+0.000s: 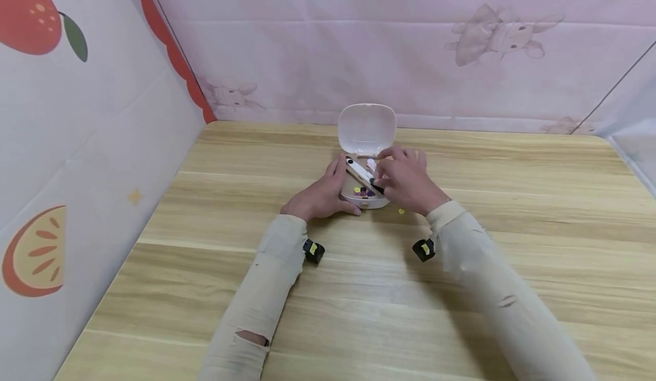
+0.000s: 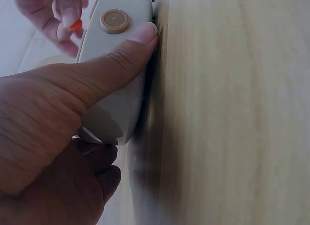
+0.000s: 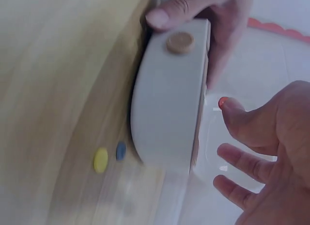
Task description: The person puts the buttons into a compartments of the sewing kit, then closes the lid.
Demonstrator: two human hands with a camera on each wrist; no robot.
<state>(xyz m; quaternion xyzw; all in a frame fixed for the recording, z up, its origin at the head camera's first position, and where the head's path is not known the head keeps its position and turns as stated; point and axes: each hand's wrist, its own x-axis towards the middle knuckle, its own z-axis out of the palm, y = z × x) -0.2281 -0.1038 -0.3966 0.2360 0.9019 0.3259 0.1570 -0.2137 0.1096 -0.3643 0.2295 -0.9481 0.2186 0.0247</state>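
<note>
A small white box (image 1: 378, 203) stands on the table with its lid (image 1: 367, 127) raised at the back. On its front is a tan button-shaped catch (image 2: 115, 21). My left hand (image 1: 322, 196) grips the box's left side, thumb across the front and fingers curled round the end. Above the open box, my right hand (image 1: 411, 183) pinches a small round orange-red button (image 3: 223, 103) by its edge; its other fingers are spread. Inside lie a long white tool (image 1: 360, 169) with a dark end, set diagonally, and several small coloured buttons (image 1: 366, 193) near the front.
On the wooden table (image 1: 359, 312), a yellow button (image 3: 100, 160) and a blue button (image 3: 121, 151) lie just off the box's right front. A pink printed wall covering (image 1: 307, 68) rises behind the table, and a white one (image 1: 123, 142) stands at the left.
</note>
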